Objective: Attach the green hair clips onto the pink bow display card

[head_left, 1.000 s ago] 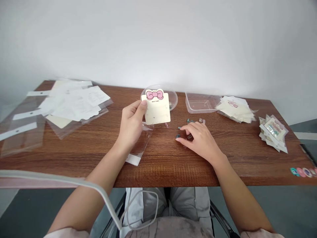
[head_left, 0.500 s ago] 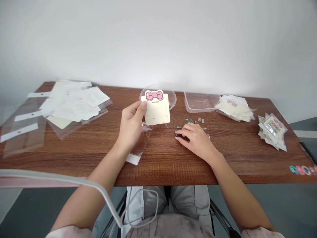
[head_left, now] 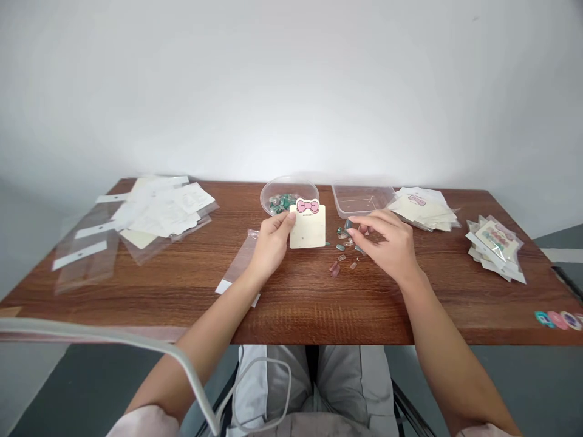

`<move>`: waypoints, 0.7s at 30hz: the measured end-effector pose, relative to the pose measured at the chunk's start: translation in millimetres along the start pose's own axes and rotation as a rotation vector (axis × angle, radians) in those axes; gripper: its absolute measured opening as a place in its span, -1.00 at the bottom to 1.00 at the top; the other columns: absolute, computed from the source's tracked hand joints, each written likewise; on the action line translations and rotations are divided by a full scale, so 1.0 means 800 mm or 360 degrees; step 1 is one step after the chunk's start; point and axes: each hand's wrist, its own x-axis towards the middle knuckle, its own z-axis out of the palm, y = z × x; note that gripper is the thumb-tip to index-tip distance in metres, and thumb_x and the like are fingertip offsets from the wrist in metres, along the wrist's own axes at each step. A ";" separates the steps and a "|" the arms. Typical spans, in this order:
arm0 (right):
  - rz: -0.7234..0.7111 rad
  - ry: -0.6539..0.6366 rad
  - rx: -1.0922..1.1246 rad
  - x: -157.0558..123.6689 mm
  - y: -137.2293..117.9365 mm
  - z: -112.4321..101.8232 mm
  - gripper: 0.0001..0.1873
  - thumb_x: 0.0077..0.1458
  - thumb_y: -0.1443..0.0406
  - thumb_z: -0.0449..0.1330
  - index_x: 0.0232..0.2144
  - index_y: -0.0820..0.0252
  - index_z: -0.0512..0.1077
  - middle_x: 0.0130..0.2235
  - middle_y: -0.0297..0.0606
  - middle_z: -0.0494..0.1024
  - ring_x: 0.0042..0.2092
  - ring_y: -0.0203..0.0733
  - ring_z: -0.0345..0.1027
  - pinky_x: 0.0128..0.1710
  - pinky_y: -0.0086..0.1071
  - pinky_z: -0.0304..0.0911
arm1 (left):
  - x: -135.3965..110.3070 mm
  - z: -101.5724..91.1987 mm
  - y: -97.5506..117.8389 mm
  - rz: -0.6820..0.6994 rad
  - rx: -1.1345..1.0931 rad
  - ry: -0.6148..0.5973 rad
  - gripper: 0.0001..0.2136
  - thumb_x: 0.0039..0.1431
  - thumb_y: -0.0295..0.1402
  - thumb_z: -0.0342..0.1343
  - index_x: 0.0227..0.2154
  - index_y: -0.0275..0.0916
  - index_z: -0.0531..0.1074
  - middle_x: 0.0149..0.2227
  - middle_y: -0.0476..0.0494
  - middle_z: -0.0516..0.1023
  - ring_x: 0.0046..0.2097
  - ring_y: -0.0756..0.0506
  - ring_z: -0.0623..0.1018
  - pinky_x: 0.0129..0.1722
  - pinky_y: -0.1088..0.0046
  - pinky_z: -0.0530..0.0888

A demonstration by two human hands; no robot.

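Note:
My left hand [head_left: 269, 247] pinches the left edge of a cream card [head_left: 308, 235] with a pink bow printed on top, held up over the table. Between the thumb and fingertips of my right hand [head_left: 390, 244] is a dark blue-green press-on nail [head_left: 348, 224], raised to the right of the card. Several loose press-on nails, green, clear and pink [head_left: 335, 271], lie on the table below and between my hands. Behind the card, a round clear tub [head_left: 268, 195] contains more green pieces. A clear plastic bag [head_left: 239, 263] lies partly under my left forearm.
On the left are papers and cards [head_left: 159, 209] and clear bags with white strips [head_left: 79, 255]. A rectangular clear box [head_left: 362, 200] and a stack of cards [head_left: 423, 209] stand at the back right. Packed cards [head_left: 496, 246] lie farther right. A white cable [head_left: 182, 358] crosses the front left.
My right hand has lifted the press-on nail off the table and moved right and up. The card in my left hand has moved right and lower, uncovering the tub's green pieces.

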 end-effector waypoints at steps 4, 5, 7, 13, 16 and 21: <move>-0.0132 0.0037 0.0029 0.019 0.010 0.016 -0.83 0.30 0.22 0.24 -0.14 0.00 0.63 -0.41 -0.30 0.57 -0.34 -0.13 0.44 -0.25 -0.15 0.42 | 0.010 0.023 0.002 -0.0043 -0.0112 -0.0084 -0.62 0.20 0.01 0.23 -0.42 -0.26 0.53 -0.43 -0.07 0.54 -0.38 -0.07 0.46 -0.37 0.43 0.41; -0.0156 0.0066 0.0039 0.021 0.012 0.021 -0.83 0.30 0.22 0.23 -0.14 0.01 0.63 -0.41 -0.30 0.57 -0.35 -0.14 0.44 -0.27 -0.16 0.43 | 0.013 0.029 0.003 -0.0043 -0.0118 -0.0097 -0.62 0.19 0.02 0.24 -0.41 -0.26 0.54 -0.42 -0.08 0.56 -0.37 -0.09 0.48 -0.36 0.42 0.42; -0.0163 0.0140 0.0037 0.019 0.016 0.029 -0.83 0.31 0.21 0.22 -0.15 0.02 0.62 -0.39 -0.29 0.58 -0.37 -0.15 0.46 -0.32 -0.19 0.44 | 0.016 0.042 0.005 -0.0048 -0.0142 -0.0144 -0.61 0.16 0.03 0.25 -0.39 -0.26 0.54 -0.40 -0.09 0.58 -0.35 -0.10 0.50 -0.35 0.42 0.43; -0.0222 0.0237 0.0029 -0.005 0.007 0.029 -0.88 0.28 0.25 0.28 -0.15 0.03 0.60 -0.30 -0.22 0.60 -0.31 -0.15 0.52 -0.35 -0.23 0.49 | 0.002 0.055 0.006 -0.0043 0.0029 -0.0231 -0.64 0.26 -0.04 0.17 -0.39 -0.27 0.54 -0.42 -0.08 0.56 -0.33 -0.10 0.47 -0.26 0.40 0.41; -0.0177 0.0177 -0.0030 -0.007 0.000 0.024 -0.89 0.26 0.21 0.30 -0.17 -0.02 0.61 -0.21 -0.17 0.61 -0.17 -0.05 0.55 -0.22 -0.12 0.54 | -0.008 0.050 0.011 -0.0043 0.0110 -0.0178 -0.63 0.29 -0.04 0.14 -0.43 -0.26 0.49 -0.42 -0.07 0.53 -0.34 -0.09 0.44 -0.28 0.41 0.38; -0.0113 0.0127 0.0014 -0.003 -0.006 0.023 -0.90 0.25 0.21 0.28 -0.19 -0.06 0.59 0.16 -0.14 0.54 0.23 0.16 0.43 0.15 0.21 0.45 | -0.010 0.042 0.018 -0.0116 0.0106 -0.0228 -0.62 0.30 -0.04 0.13 -0.46 -0.25 0.45 -0.45 -0.06 0.50 -0.36 -0.08 0.41 -0.32 0.41 0.36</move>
